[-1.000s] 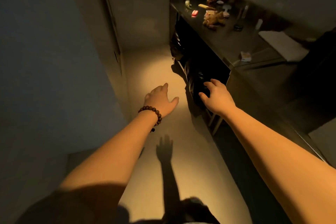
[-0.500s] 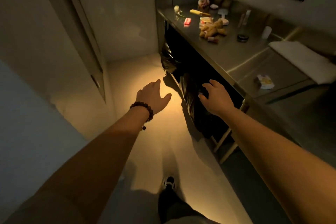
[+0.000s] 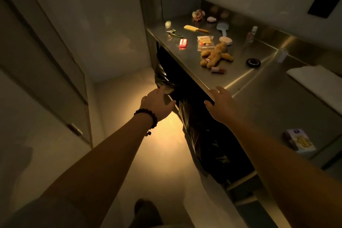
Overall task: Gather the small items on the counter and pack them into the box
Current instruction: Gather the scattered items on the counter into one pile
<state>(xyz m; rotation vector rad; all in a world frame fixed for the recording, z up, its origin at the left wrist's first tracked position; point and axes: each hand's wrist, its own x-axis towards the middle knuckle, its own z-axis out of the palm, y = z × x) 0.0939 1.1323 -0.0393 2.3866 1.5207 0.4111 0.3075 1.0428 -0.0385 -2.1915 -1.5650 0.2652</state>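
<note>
Small items lie on the far part of a steel counter (image 3: 246, 87): a tan plush toy (image 3: 215, 55), a red packet (image 3: 183, 43), a clear snack bag (image 3: 205, 41), a yellow comb (image 3: 195, 29), a black round tin (image 3: 253, 62) and a small tube (image 3: 218, 70). My left hand (image 3: 157, 104), with a bead bracelet on the wrist, reaches forward with relaxed fingers over the floor, close to black plastic (image 3: 165, 81) hanging under the counter. My right hand (image 3: 220, 102) is open at the counter's front edge. Neither hand holds anything. No box is in view.
A white folded cloth (image 3: 318, 85) lies at the right. A small printed carton (image 3: 299, 140) sits on the near counter. Black bags (image 3: 205, 144) hang below the counter. A wall with cabinet doors (image 3: 55, 79) runs along the left, with a narrow lit floor between.
I have walked forward along the aisle; the counter items are nearer and larger. Both hands have risen, and the right one has come up to the counter's edge.
</note>
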